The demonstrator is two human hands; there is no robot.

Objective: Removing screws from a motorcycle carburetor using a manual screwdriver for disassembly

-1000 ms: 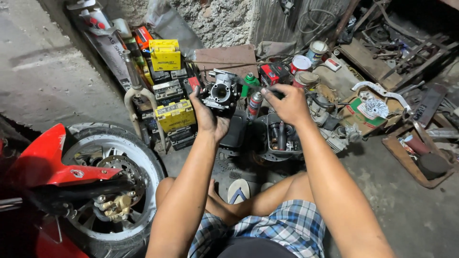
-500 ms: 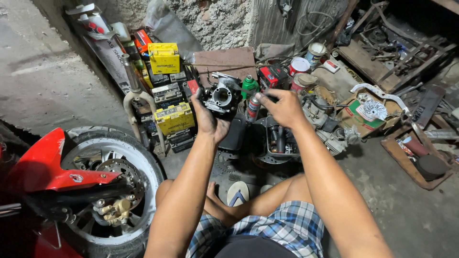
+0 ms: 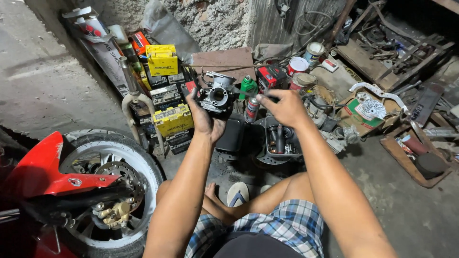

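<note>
Two bare forearms stretched out over plaid shorts (image 3: 267,229) and a folded knee, with a red-fendered motorcycle wheel (image 3: 107,191) close on the left. Left hand (image 3: 206,119) raised, palm up, grip closed around a grey metal carburetor (image 3: 217,95) held above the floor, round bore facing the camera; right hand (image 3: 287,107) just beside it, grip narrow, fingers pinched on a small dark part too small to make out. Beyond both, yellow battery boxes (image 3: 174,119) stacked left, a green bottle (image 3: 247,86) and round tins (image 3: 299,64) against the rough wall (image 3: 215,24)
</note>
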